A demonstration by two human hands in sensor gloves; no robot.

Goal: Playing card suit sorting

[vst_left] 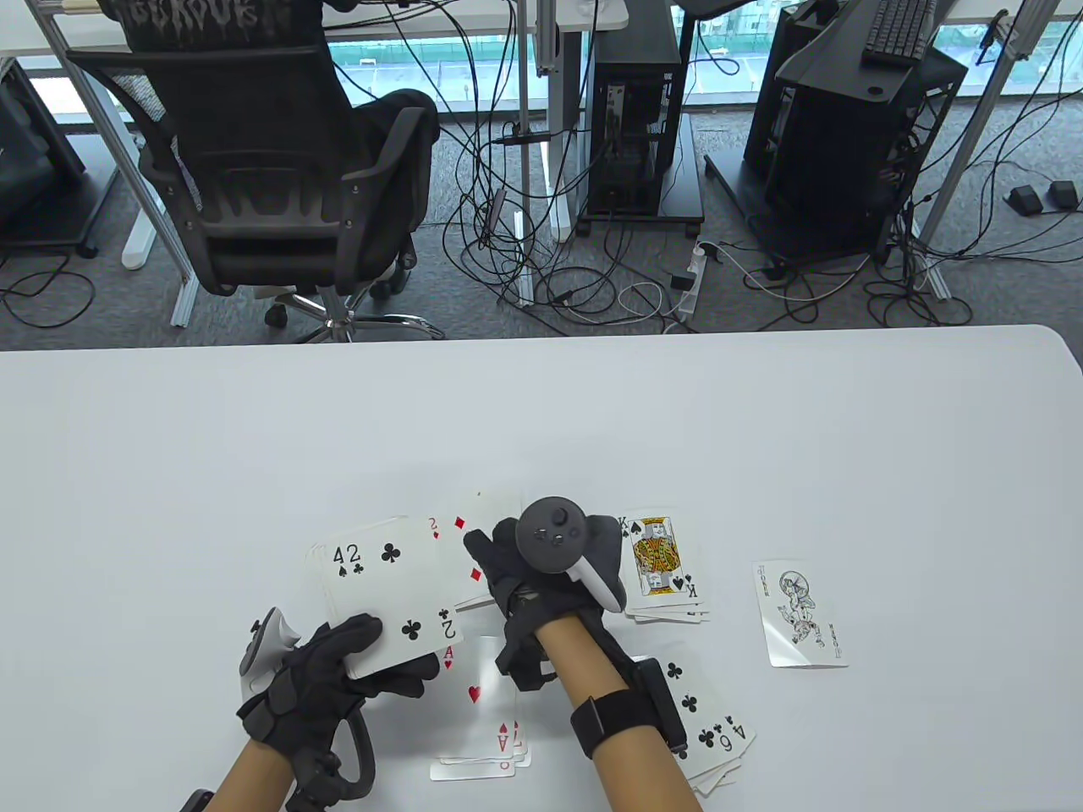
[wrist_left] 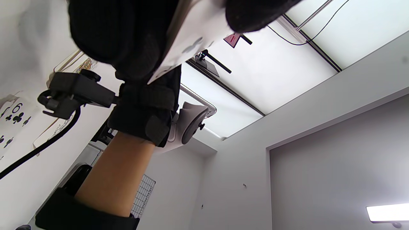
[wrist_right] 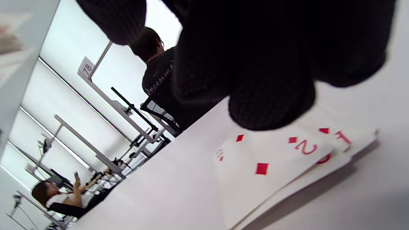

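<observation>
My left hand grips a small fan of cards just above the table, with the 2 of clubs on top and a 4 of spades behind it. In the left wrist view the held cards sit between my gloved fingers. My right hand lies over the diamonds pile. In the right wrist view its fingertips rest on the 2 of diamonds, which tops that pile. The hand grips no card.
A spades pile topped by the king lies right of my right hand. A clubs pile showing the 6 is partly under my right forearm. A hearts pile with an ace lies near the front edge. A joker lies alone at the right.
</observation>
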